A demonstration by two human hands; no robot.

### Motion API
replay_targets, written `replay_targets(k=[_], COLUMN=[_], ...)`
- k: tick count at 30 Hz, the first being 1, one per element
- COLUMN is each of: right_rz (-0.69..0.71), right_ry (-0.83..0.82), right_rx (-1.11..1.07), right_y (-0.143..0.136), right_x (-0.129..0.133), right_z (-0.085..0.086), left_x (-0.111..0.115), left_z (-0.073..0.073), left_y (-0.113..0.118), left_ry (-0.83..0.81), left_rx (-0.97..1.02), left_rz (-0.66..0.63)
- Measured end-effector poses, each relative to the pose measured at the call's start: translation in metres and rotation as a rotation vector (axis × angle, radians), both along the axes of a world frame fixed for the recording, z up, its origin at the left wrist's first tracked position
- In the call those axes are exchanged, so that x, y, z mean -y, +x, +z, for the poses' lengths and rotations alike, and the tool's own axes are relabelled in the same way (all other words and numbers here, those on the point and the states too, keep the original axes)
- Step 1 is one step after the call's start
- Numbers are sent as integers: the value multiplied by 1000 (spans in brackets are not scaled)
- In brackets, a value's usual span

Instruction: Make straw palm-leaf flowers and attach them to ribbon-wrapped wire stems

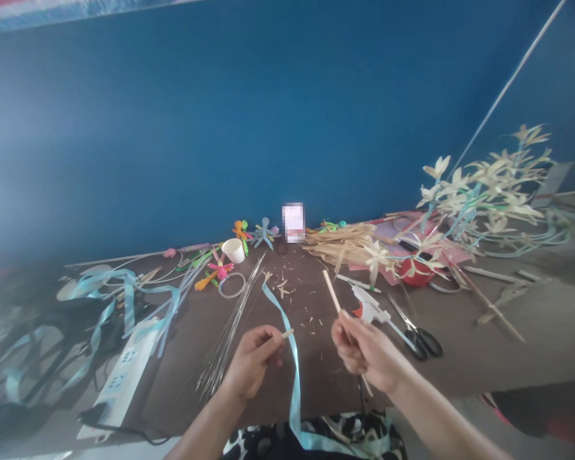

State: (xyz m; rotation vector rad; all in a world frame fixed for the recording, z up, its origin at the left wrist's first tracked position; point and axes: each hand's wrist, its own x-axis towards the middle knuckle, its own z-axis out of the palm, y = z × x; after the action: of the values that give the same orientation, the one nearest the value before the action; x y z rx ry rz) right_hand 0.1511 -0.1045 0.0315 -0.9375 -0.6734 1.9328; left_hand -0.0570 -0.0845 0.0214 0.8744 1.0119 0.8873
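Observation:
My left hand (255,359) is closed in a pinch on a small pale strip (288,333), which looks like a piece of dried husk. In a fist, my right hand (364,348) grips a thin wooden stick (331,291) that slants up and to the left, its lower end showing below the palm. Between the two hands a light blue ribbon (294,377) runs down the table and over its front edge. A bundle of thin metal wires (230,326) lies left of my left hand. To the right of my right hand are a white glue gun (371,305) and black-handled scissors (424,343).
A white power strip (124,377) and tangled blue ribbon (129,300) lie at left. Behind are a paper cup (233,250), a tape ring (232,285) and pipe-cleaner figures (265,233). Dried husks (345,246) and pale handmade flowers (483,191) occupy the right. Scraps dot the table (172,383).

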Motion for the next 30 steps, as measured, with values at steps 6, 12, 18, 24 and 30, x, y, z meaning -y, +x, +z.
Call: replay_targets(k=[6, 12, 18, 24, 30], right_rz=[-67, -80, -146, -312, -106], right_ry=[144, 162, 375, 344, 162], right_rx=[263, 324, 767, 1680, 1923], right_y=[-30, -30, 7, 78, 87], right_x=[4, -1, -3, -17, -42], right_z=[-12, -25, -28, -34, -51], left_x=[3, 1, -15, -28, -29], left_z=[3, -4, -8, -10, -15], left_y=[23, 27, 15, 3, 12], left_ry=[19, 32, 100, 149, 176], left_rx=[-49, -77, -199, -306, -335], left_rz=[-105, -123, -116, -96, -132])
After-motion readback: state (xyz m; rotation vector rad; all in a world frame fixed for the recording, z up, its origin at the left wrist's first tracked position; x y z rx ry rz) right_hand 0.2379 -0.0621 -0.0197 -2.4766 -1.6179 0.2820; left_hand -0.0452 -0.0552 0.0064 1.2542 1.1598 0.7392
